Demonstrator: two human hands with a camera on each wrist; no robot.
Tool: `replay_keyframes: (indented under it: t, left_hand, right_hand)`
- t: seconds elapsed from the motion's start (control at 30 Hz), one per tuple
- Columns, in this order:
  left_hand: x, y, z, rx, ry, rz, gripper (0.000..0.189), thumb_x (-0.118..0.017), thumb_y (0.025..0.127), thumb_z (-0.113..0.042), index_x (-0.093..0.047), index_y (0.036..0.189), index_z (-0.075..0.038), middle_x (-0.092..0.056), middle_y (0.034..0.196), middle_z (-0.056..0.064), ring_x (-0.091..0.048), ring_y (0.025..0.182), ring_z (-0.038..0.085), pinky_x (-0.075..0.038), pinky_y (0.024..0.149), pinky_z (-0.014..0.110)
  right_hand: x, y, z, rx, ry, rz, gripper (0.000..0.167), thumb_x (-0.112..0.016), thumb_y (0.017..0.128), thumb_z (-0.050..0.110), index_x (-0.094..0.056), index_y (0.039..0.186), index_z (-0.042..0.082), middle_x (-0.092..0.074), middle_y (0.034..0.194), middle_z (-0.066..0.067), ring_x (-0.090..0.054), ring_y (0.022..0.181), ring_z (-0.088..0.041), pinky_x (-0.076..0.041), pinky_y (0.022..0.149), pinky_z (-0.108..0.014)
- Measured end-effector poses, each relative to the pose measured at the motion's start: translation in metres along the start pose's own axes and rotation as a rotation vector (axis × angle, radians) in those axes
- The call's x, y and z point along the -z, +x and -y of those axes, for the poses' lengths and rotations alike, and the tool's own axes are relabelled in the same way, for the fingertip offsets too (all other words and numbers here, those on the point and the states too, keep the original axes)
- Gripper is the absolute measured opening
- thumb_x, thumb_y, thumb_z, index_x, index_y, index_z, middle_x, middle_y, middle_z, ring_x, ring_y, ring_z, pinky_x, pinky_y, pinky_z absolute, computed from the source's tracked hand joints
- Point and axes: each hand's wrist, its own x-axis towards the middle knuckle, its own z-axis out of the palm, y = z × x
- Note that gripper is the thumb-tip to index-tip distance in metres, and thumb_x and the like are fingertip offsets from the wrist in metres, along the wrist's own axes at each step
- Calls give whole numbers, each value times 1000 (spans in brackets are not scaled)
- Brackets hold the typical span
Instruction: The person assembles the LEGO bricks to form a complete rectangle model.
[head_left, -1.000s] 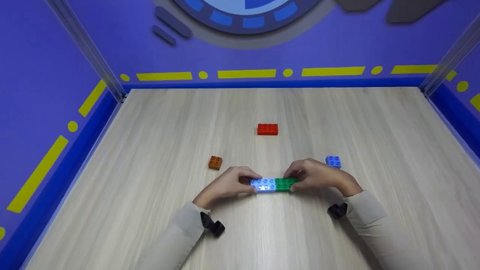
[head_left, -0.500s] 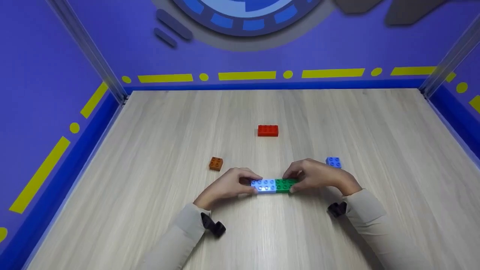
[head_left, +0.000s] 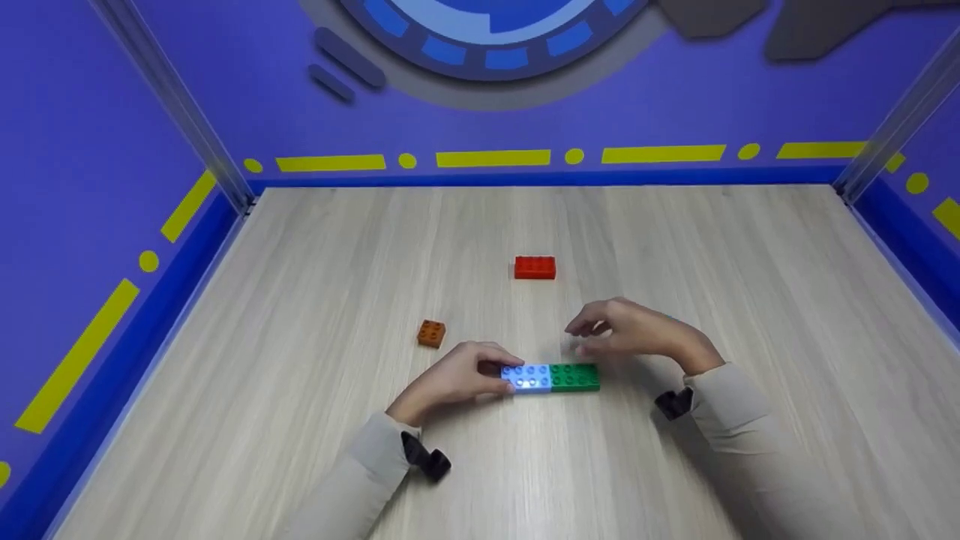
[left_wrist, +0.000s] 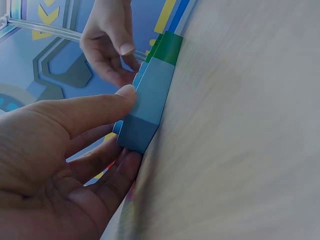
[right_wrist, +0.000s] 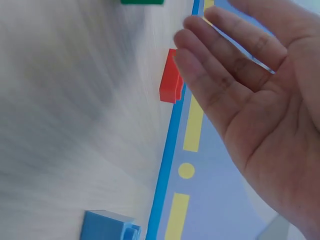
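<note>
A light blue toy brick [head_left: 529, 379] lies end to end with a green brick [head_left: 575, 377], their long sides in line. My left hand [head_left: 461, 373] pinches the light blue brick at its left end, thumb and fingers on opposite sides, as the left wrist view shows of the hand [left_wrist: 75, 150]. Just above and behind the green brick hovers my right hand [head_left: 645, 330], holding nothing. Its fingers look loosely extended in the right wrist view, where the palm [right_wrist: 270, 120] shows. Whether the two bricks are joined or only touching I cannot tell.
Farther back on the wooden table [head_left: 337, 247] lies a red brick [head_left: 535, 268]. A small brown-orange brick [head_left: 431, 334] sits left of the left hand. Another small blue brick [right_wrist: 107, 227] shows low in the right wrist view; the right hand hides it in the head view. Purple walls [head_left: 247, 97] enclose the table.
My right hand has let go of the green brick and risen slightly away from it, now covering the small blue brick. The left hand keeps its grip on the light blue brick.
</note>
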Motion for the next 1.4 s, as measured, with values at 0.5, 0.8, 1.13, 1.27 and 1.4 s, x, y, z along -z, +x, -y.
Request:
replay_keyframes:
  t: [0.5,0.8,1.13,1.27,1.4]
  left_hand:
    - [0,0,0,13,16,6,35,-75,83,-15,-70,118,-15,-67,113,-3,-57,99,8,-47,89,27]
    - [0,0,1,12,3,12,35,-75,83,-15,-70,118,-15,-68,112,-3,-57,100,9,-47,91,28]
    - [1,-1,0,22,-5,13,35,-75,83,-15,-70,118,-14,-68,112,-3,-57,99,8,-48,89,27]
    - [1,-1,-1,20,1,14,35,-75,83,-16,-70,118,-15,-68,112,-3,-57,99,7,-48,88,26]
    - [1,0,-1,11,11,13,35,-75,84,-16,-70,118,-15,-67,113,-3,-57,99,8,-47,88,25]
  right_hand:
    - [14,26,-13,-117,-51,-122,39,-67,89,14,-62,126,1,-64,124,-16,-58,114,-34,-47,98,-50]
    - [22,46,-15,-190,-84,-160,44,-69,89,19,-60,130,6,-58,133,-15,-53,121,-35,-43,103,-49]
    - [27,64,-21,-167,-92,-161,44,-64,91,15,-57,133,3,-54,138,-18,-52,123,-40,-42,103,-50]
    - [28,69,-22,-195,-78,-160,44,-64,91,14,-56,134,6,-54,139,-15,-51,124,-38,-42,104,-50]
    - [29,74,-22,-190,-77,-164,44,-63,91,12,-57,134,6,-54,139,-14,-50,127,-37,-40,105,-50]
